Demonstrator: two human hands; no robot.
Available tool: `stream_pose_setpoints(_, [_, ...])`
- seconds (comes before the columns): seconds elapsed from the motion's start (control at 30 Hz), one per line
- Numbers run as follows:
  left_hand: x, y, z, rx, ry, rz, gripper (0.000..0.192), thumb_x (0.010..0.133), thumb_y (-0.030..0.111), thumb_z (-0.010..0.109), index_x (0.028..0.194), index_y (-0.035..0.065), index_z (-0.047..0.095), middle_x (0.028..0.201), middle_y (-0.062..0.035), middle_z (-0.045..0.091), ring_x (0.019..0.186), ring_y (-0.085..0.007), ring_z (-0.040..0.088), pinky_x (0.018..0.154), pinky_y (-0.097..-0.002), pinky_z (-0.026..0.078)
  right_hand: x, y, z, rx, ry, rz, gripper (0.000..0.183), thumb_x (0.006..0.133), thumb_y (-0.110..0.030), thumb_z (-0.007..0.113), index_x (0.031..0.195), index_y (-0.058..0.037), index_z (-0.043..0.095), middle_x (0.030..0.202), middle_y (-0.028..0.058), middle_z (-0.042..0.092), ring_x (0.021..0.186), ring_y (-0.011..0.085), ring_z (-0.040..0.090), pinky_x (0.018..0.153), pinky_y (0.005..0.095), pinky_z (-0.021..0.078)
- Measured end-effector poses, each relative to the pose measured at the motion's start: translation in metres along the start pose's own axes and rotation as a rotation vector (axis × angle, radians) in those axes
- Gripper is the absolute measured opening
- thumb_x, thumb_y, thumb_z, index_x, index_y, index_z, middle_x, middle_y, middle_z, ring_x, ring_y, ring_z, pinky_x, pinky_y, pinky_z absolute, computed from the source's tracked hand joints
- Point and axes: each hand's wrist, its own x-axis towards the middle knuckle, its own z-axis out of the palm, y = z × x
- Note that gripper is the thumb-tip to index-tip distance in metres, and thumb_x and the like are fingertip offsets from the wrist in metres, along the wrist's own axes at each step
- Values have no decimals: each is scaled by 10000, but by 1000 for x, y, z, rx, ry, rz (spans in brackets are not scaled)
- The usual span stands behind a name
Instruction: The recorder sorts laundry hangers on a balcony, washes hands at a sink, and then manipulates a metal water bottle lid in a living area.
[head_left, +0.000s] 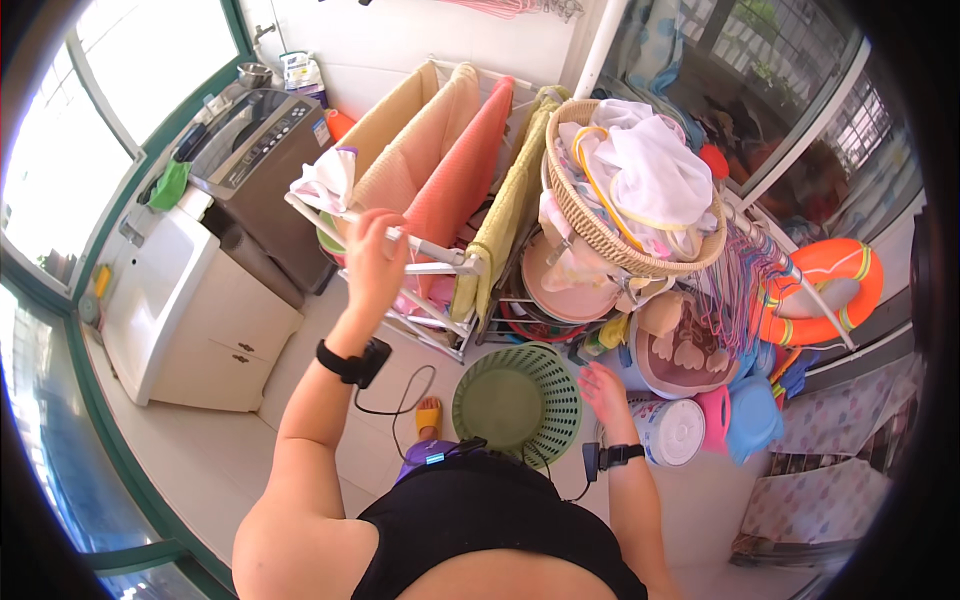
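My left hand (377, 259) is at the front rail of a white folding drying rack (435, 255), its fingers bent around the bar. A white cloth with purple trim (328, 180) hangs over that rail just beyond my fingers. Yellow, peach and coral towels (469, 169) drape over the rack's bars, and a yellow-green towel (510, 206) hangs at its right end. My right hand (604, 394) holds nothing, fingers apart, beside the rim of a green perforated plastic basket (499, 401). That basket stands before my body with nothing visible inside.
A wicker basket (622, 244) heaped with white laundry (660, 172) sits above stacked basins. Right are clothes hangers (731, 281), an orange life ring (859, 289), a white lidded bucket (675, 431) and blue plastic ware (752, 412). Left are a washing machine (262, 187) and a sink cabinet (206, 330).
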Motion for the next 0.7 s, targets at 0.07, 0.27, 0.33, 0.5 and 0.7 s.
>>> stream_pose_setpoints(0.07, [3,-26,-9,188,-4,36,175,713,79,606,888,74,598,1021,-94,536,1023,-311,462,877,-398,370,-6,7,-13,64,39,4,307,841,-232,508,1130,-130,488,1038,49,575,923,189,545,772,344,389])
stream_pose_setpoints(0.27, [3,-75,-18,632,-140,8,328,773,219,598,1094,165,559,1263,-100,424,1255,-331,275,983,-512,213,-16,19,-32,159,39,10,293,828,-233,537,1108,-150,509,1017,46,575,952,222,524,819,375,383])
stream_pose_setpoints(0.33, [4,-84,-16,654,-176,-20,346,794,236,572,1126,146,535,1256,-99,430,1260,-319,271,991,-516,193,-18,22,-36,156,40,14,287,827,-236,540,1102,-156,511,1011,41,574,950,222,522,819,374,382])
stream_pose_setpoints(0.5, [20,-88,-19,521,-57,86,307,769,127,580,1072,81,556,1100,-65,542,1187,-257,392,985,-447,216,-23,30,-36,155,75,17,268,824,-247,554,1078,-171,520,980,23,579,926,214,518,811,370,379])
stream_pose_setpoints(0.7, [39,-59,-44,325,162,215,232,706,70,612,938,84,599,989,-48,573,1117,-231,466,982,-436,243,-35,34,-12,144,106,48,222,821,-237,563,1026,-160,529,935,25,585,898,204,517,779,371,390])
